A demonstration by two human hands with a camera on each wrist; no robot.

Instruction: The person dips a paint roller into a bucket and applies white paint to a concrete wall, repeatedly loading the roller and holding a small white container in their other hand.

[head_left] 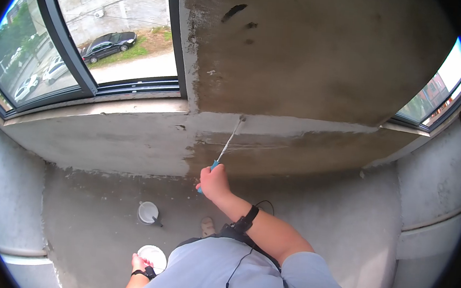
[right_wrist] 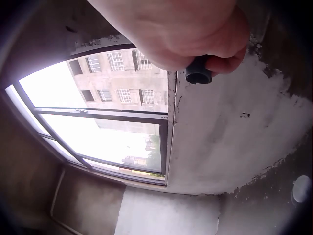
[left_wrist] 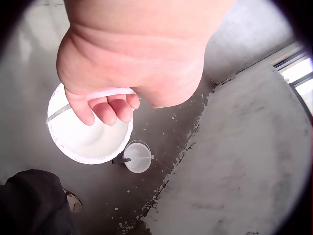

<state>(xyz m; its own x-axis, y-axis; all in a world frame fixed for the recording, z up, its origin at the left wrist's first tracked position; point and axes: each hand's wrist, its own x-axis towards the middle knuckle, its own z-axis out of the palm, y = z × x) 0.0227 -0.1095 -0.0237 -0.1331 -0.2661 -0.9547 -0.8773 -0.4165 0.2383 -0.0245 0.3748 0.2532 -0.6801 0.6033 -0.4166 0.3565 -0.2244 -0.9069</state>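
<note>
My right hand (head_left: pixel 215 183) grips the blue handle (head_left: pixel 215 165) of a long thin tool, its whitish shaft (head_left: pixel 229 142) reaching up to the wall, where its end meets a pale band along the brown surface. In the right wrist view the same hand (right_wrist: pixel 195 39) is curled round the handle, whose dark hollow end (right_wrist: pixel 198 71) shows. Low in the head view, my left hand (head_left: pixel 139 263) holds a white bucket (head_left: pixel 155 257). Its fingers (left_wrist: pixel 106 110) curl over the rim in the left wrist view, where the bucket (left_wrist: pixel 90 142) looks mostly white inside.
A smaller container of white material (head_left: pixel 148 212) stands on the speckled floor (head_left: pixel 101 204), a dark handle leaning in it. Behind are a dark-framed window (head_left: pixel 137 86) at left and another (head_left: pixel 428 105) at right. A sandalled foot (head_left: pixel 208 226) is near my body.
</note>
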